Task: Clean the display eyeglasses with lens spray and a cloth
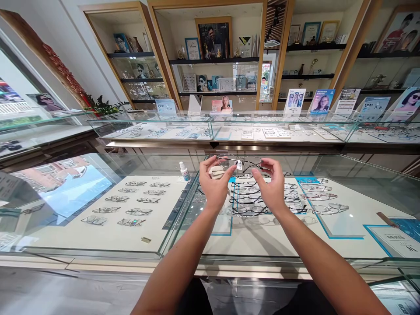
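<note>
A pair of thin, dark-rimmed eyeglasses (252, 162) is held up above the glass counter between both hands. My left hand (214, 186) is closed around its left side, thumb and fingers pinching near the rim. A crumpled pale cloth (217, 172) is also tucked in that hand. On the other side my right hand (273, 186) grips the frame's end between thumb and fingers. A small white tag (239, 165) hangs near the middle of the eyeglasses. Below the hands, several dark-framed glasses (252, 210) lie in rows inside the case, partly hidden by my hands.
A small white spray bottle (184, 172) stands to the left of my hands. Rows of eyeglasses (138, 211) lie under glass at left. Behind runs another glass display case (243, 131) with upright advertising cards (294, 103). Shelves (215, 60) line the back wall.
</note>
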{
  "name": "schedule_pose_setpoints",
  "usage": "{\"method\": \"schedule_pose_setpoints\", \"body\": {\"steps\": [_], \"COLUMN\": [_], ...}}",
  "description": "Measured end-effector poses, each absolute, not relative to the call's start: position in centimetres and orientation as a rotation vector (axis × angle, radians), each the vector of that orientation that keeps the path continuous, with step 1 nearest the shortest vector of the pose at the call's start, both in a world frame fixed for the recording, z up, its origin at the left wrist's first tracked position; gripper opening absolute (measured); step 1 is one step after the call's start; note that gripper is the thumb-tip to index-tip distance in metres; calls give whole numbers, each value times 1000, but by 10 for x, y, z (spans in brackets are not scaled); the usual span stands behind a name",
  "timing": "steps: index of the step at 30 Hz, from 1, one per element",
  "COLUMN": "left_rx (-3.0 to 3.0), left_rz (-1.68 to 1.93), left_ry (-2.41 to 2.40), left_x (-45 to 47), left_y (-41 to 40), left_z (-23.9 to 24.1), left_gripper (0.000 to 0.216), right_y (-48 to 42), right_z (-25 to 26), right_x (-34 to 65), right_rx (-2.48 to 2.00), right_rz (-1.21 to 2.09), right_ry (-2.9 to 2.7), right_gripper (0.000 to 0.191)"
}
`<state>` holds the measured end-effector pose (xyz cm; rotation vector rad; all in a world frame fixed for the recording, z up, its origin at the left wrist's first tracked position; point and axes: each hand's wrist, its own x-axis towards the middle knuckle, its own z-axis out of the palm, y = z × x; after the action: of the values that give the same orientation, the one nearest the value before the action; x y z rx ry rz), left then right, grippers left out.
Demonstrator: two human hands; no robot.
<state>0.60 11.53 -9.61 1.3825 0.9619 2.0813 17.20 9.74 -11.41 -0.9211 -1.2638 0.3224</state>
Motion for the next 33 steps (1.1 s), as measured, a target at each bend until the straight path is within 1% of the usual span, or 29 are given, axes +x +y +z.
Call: {"method": "schedule_pose_setpoints", "body": {"steps": [5,10,15,26,30,33], "left_rx": [1386,1430,1410,1451,1475,1510], "left_rz": [2023,1995,1934,1857,1905,1845], "left_ry": [997,1128,1176,1263,1156,1054], "left_x": [7,8,6,4,2,-3], "left_y": [115,112,115,118,122,125], "left_z": [-96,-97,-100,-101,-99,-99], "left_gripper": [65,64,67,63,62,66], "right_y": [97,102,106,105,105,105], "right_z": [-113,-108,-104,-103,-103,-102], "right_x": [171,176,180,179,180,183], "right_rx": [-856,-718,-665,-693,-704,-685], "right_rz": [440,759,970,959,984,1045], "right_ry": [-1222,-1022,-859,-860,-869,-906], "right_gripper": [41,26,23,19,16,14]}}
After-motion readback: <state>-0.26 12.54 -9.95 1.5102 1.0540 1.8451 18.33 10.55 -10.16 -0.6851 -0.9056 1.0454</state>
